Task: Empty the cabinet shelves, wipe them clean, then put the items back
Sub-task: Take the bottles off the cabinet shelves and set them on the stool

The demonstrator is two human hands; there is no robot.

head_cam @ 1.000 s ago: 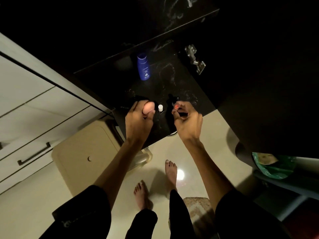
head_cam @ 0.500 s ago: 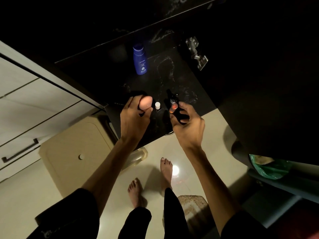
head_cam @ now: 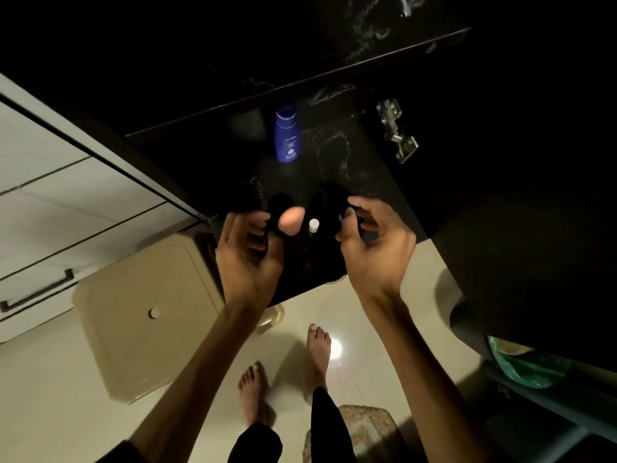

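Note:
In the head view a dark cabinet shelf (head_cam: 310,272) lies open in front of me. My left hand (head_cam: 247,252) has its fingers curled at the shelf's front, holding a pink egg-shaped sponge (head_cam: 291,221) by a dark piece at its base. My right hand (head_cam: 374,245) is curled round a small dark bottle (head_cam: 362,225); an orange-red spot shows by my thumb. Between the two hands a small white-capped bottle (head_cam: 313,225) stands on the shelf. Further back a blue Nivea lotion bottle (head_cam: 287,137) stands upright. The shelf's depths are too dark to read.
A metal door hinge (head_cam: 395,133) sits on the cabinet's right wall. A beige lidded bin (head_cam: 147,312) stands on the floor at left, below white drawers with a dark handle (head_cam: 36,292). A green bag (head_cam: 521,365) lies at right, and a mat (head_cam: 364,429) by my bare feet.
Both hands have stayed at the shelf front. The pink sponge now sits beyond my left fingertips instead of under them, and my right fingers have curled further over the dark bottle.

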